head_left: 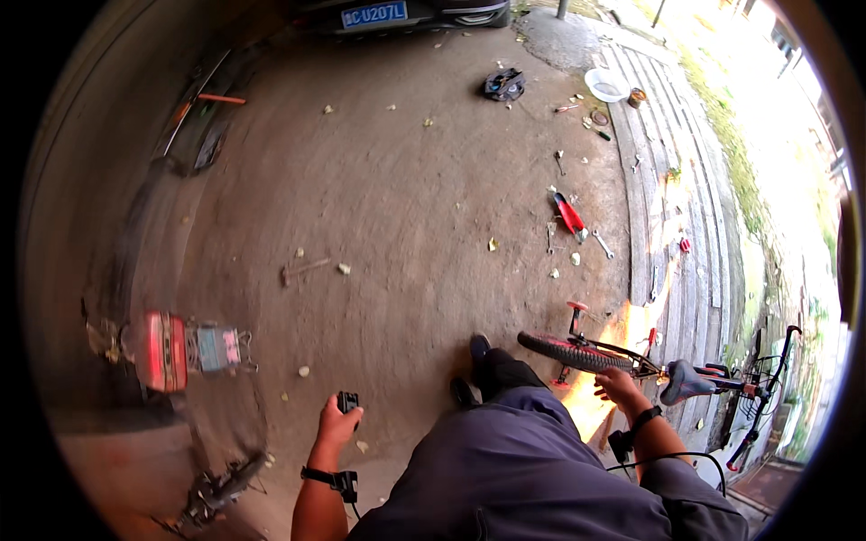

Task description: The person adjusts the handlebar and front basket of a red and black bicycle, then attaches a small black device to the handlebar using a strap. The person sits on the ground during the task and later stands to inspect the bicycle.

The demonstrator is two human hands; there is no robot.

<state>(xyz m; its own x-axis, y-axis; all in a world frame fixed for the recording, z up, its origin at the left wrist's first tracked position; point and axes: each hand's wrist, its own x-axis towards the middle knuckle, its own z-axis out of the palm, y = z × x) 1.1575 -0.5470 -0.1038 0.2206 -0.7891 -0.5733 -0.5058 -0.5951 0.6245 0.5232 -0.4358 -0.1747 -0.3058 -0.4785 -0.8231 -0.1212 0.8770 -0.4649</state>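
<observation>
My left hand (337, 421), low and left of my body, is closed around a small black boxy device (348, 402); its exact kind is too small to tell. On my right, a small bicycle (690, 383) stands with its knobby rear tyre (577, 353) toward me and red-edged training wheels on both sides. My right hand (619, 386) is beside that rear wheel, fingers stretched out and apart with nothing seen in them. Whether the fingertips touch the bicycle I cannot tell. The bicycle's dark saddle (683, 383) is just to the right of this hand.
Wrenches (603, 243) and a red-and-black curved part (569, 216) lie ahead to the right. Farther off are a dark tool bag (503, 85), a white basin (606, 85) and a parked car (424, 16). A hammer (305, 269) lies left; beyond it stands a red vehicle (164, 352).
</observation>
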